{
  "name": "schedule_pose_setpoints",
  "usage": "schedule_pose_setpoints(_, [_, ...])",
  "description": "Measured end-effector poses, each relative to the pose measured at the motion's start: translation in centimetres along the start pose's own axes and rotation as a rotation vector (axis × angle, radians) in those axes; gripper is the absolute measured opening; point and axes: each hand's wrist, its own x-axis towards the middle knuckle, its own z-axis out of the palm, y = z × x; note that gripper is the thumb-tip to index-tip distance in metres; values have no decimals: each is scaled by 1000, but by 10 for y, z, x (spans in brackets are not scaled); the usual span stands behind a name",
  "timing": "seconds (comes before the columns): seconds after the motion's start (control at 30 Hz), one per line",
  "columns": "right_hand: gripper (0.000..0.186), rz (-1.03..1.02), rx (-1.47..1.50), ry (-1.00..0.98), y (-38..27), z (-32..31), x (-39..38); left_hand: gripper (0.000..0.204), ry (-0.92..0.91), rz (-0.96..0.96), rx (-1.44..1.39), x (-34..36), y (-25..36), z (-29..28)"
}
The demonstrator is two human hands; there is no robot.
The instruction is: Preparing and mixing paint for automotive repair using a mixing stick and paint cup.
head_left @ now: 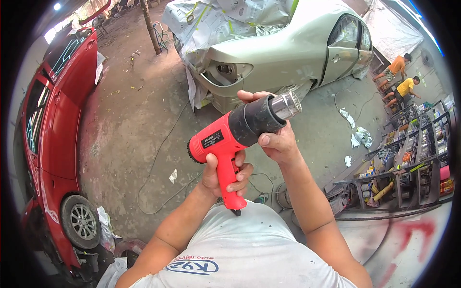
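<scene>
**A:** Hands status?

**B:** Left hand (225,175) wrapped tight around the grip of a red heat gun (240,134), fingers curled round the front of the handle. Right hand (273,137) clamped on the black barrel just ahead of the left, thumb under, fingers over the top.

**A:** Gun location?

**B:** Held up in mid-air in front of the person's chest, between both hands. Metal nozzle (286,105) sticks out just past the right hand, tilted up and away from the body. Rear vent end sits to the left of the left hand.

**A:** Cord?

**B:** Black stub leaves the handle base right below the left hand. Can't trace it further.

**A:** What's around?

**B:** Pale green car (288,57) beyond the right hand, well apart, rear end masked with paper (216,19), tail lamp out. Red car (57,120) far off to the left of the left hand. Concrete floor (134,125) below both hands with a thin cable (158,158) running across it. Shelving with cans (408,158) off to the right of the right hand. Two people (401,77) sitting beyond the shelving, far from the hands.
</scene>
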Motion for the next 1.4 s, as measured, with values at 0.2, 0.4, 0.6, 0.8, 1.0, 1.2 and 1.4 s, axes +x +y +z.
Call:
schedule_pose_setpoints(0.2, [101, 54, 143, 80, 23, -12, -10, 55, 95, 86, 139, -1, 2, -6])
schedule_pose_setpoints(0.4, [95, 299, 11, 110, 43, -34, -47, 56, 241, 189, 268, -4, 8, -9])
schedule_pose_setpoints(0.6, [85, 373, -20, 148, 54, -48, -78, 61, 416, 191, 148, -3, 7, -23])
schedule_pose_setpoints(0.8, [83, 535, -158, 299, 62, -71, -117, 63, 543, 164, 10, 4, -1, -43])
schedule_pose_setpoints(1.0, [52, 662, -267, 282, 66, -76, -164, 61, 553, 150, -107, 19, -8, -58])
schedule_pose_setpoints(1.2, [32, 795, -261, -204, 48, -65, -169, 60, 389, 53, -117, 31, -11, -61])
schedule_pose_setpoints(1.4, [29, 706, -424, -222, 28, -56, -158, 66, 165, 15, -95, 37, -15, -59])
